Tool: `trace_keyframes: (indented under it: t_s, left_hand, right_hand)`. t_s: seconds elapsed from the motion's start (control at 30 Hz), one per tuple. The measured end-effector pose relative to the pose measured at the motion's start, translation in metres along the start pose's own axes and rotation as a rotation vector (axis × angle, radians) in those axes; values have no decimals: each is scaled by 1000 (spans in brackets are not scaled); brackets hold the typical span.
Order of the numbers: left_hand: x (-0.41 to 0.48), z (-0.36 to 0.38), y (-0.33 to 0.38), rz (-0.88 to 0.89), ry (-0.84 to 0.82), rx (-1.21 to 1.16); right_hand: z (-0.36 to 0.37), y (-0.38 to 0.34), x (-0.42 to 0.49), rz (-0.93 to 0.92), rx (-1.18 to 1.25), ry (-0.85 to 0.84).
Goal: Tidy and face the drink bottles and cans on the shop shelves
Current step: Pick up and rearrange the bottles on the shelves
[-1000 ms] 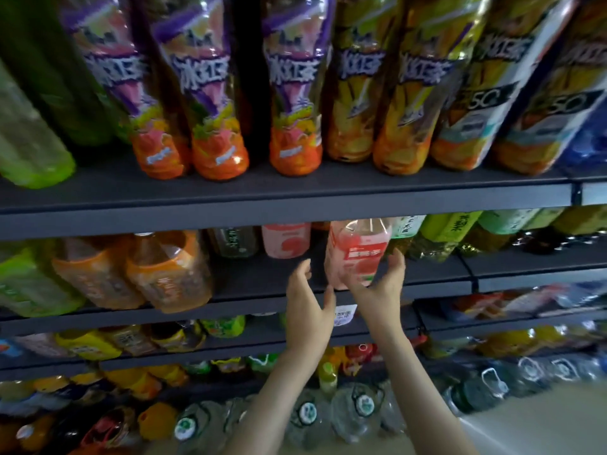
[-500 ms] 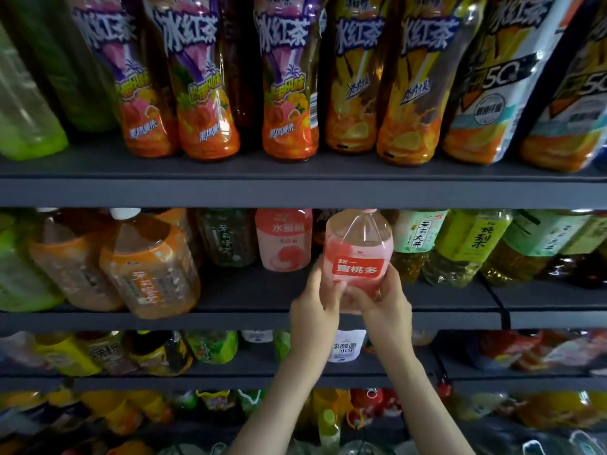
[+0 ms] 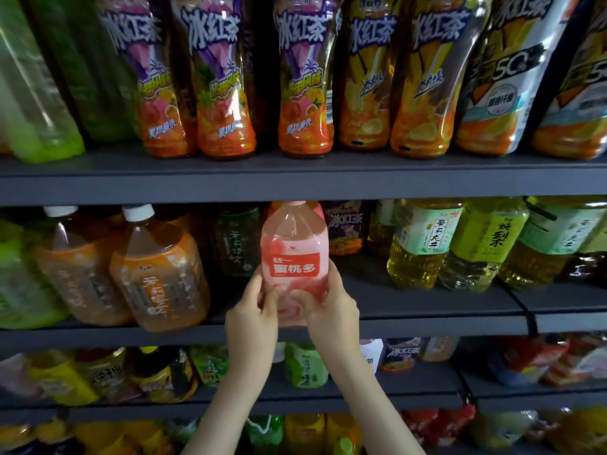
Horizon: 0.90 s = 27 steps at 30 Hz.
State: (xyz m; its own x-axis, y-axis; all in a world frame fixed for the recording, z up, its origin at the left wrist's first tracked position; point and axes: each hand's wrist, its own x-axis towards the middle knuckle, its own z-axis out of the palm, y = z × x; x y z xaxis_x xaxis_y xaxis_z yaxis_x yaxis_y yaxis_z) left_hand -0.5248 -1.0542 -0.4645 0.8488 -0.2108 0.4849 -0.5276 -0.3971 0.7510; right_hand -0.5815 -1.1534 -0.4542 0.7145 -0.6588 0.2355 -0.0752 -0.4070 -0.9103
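Pink peach bottle upright, red label outward, between both hands.

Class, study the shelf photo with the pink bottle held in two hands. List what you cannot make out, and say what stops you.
Head view throughout:
- Base of the pink bottle: covered by the left hand and right hand, so whether it rests on the middle shelf is unclear.
- Its cap: mostly behind the upper shelf.
- Necks of the iced tea bottles: cut off by the top edge.
- Labels on the lowest row of bottles: blurred.
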Motion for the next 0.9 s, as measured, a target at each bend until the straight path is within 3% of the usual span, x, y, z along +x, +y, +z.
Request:
trace_keyframes:
  t_s: [0.47, 0.7, 0.9]
  left_hand:
    - [8, 10, 11, -169, -42, -49]
    - [-31, -24, 32, -282, -48, -30]
    - [-27, -111, 22, -366, 35, 6]
  right_hand:
    - [10, -7, 1, 114, 108, -23]
    - [7, -21, -49, 114, 51, 172]
    - [39, -85, -94, 95, 92, -25]
